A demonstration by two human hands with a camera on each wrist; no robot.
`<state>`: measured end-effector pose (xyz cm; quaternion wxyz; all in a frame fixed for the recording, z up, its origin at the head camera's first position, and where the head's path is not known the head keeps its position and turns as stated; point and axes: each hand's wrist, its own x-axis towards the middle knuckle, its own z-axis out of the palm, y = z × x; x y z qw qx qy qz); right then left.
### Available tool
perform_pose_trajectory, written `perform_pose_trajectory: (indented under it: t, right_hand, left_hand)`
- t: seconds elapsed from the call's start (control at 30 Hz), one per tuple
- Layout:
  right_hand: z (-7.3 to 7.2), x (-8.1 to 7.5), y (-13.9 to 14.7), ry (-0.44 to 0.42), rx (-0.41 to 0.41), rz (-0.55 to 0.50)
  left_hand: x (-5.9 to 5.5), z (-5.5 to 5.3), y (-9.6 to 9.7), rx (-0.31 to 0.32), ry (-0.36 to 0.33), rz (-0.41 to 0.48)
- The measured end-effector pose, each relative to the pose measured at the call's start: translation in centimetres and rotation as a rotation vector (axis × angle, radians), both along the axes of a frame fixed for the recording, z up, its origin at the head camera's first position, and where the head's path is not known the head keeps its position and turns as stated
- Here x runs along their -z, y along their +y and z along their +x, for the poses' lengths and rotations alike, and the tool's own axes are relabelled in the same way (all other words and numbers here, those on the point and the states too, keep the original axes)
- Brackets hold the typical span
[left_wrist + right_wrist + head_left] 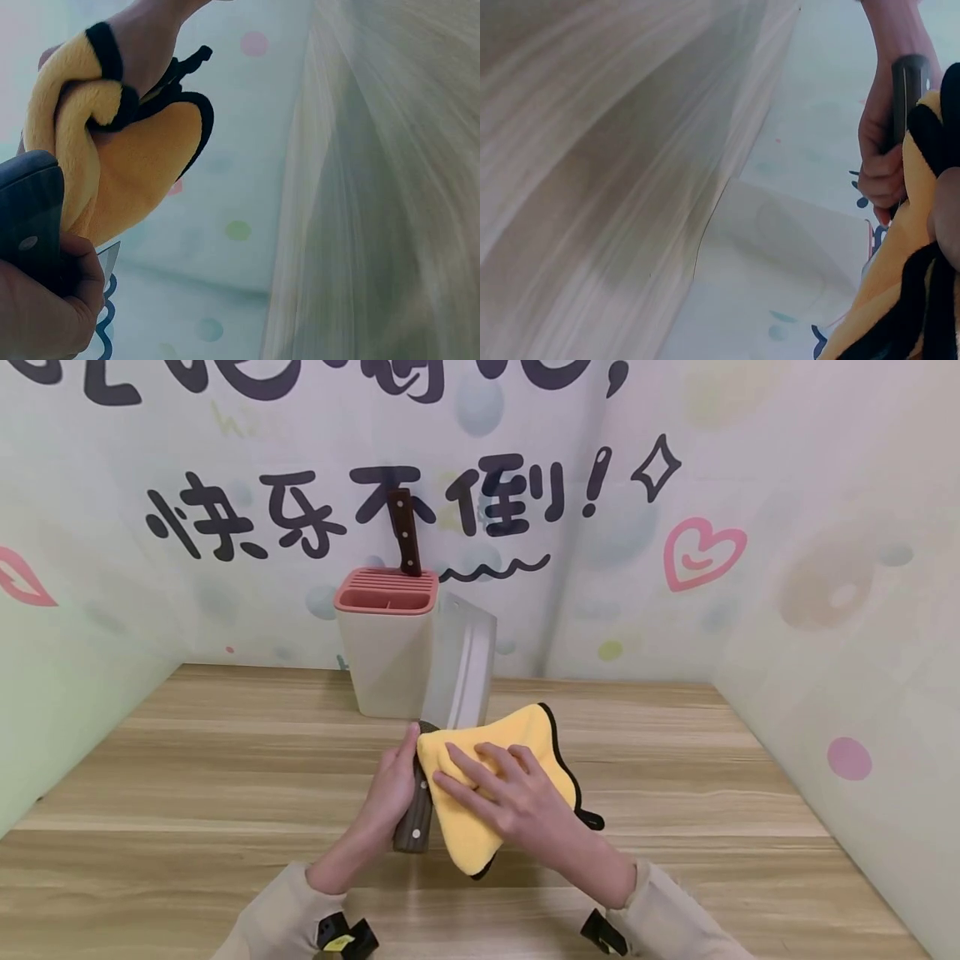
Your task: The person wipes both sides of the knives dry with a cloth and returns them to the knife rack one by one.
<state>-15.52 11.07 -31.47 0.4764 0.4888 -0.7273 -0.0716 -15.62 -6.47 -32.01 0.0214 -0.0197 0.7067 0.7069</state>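
My left hand (392,789) grips the dark wooden handle (412,827) of a cleaver, its broad silver blade (461,660) pointing up and away. A yellow cloth (536,739) with black edging covers the lower end of the blade. On top of the cloth lies my right hand (517,797), its bent fingers spread and holding it against the cleaver. The left wrist view shows the cloth (142,172) folded under the right hand, above the handle (26,217). From the right wrist view, the left hand's fingers (881,172) wrap the handle.
Behind the cleaver, a white knife block (386,660) with a pink slotted top stands near the back wall. A knife with a dark brown riveted handle (405,531) is in one slot. The wood-grain table (225,777) is bounded by printed walls at the back and sides.
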Motion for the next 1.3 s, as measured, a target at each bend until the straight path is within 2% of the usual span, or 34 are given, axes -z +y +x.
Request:
perform_pose_trajectory:
  t: [0.1,0.27,0.4,0.6,0.73,0.9,1.07,1.3]
  right_hand:
    - [0.4,0.1,-0.1,0.005,-0.021,0.019]
    - [1.0,0.2,0.1,-0.01,-0.064,0.058]
    - [1.4,0.6,0.3,-0.016,-0.118,0.07]
    - [1.7,0.6,0.4,0.073,-0.191,0.114]
    - [2.0,0.0,0.3,0.137,-0.241,0.132]
    - [2.3,-0.2,0.3,0.143,-0.281,0.155]
    - [2.0,0.2,0.5,0.122,-0.277,0.186]
    - [1.5,0.1,0.6,0.123,-0.26,0.195]
  left_hand:
    - [-0.1,-0.1,-0.1,-0.01,0.016,0.001]
    - [-0.1,-0.2,-0.2,0.026,0.051,0.11]
    - [-0.2,-0.3,-0.2,0.051,0.046,0.186]
    - [-0.4,-0.4,-0.2,0.077,0.014,0.283]
    - [-0.5,-0.5,-0.2,0.081,0.013,0.289]
    - [-0.3,-0.5,-0.2,0.078,0.018,0.267]
    - [-0.2,-0.5,-0.2,0.085,0.029,0.234]
    - [-0.2,-0.5,-0.2,0.105,0.033,0.253]
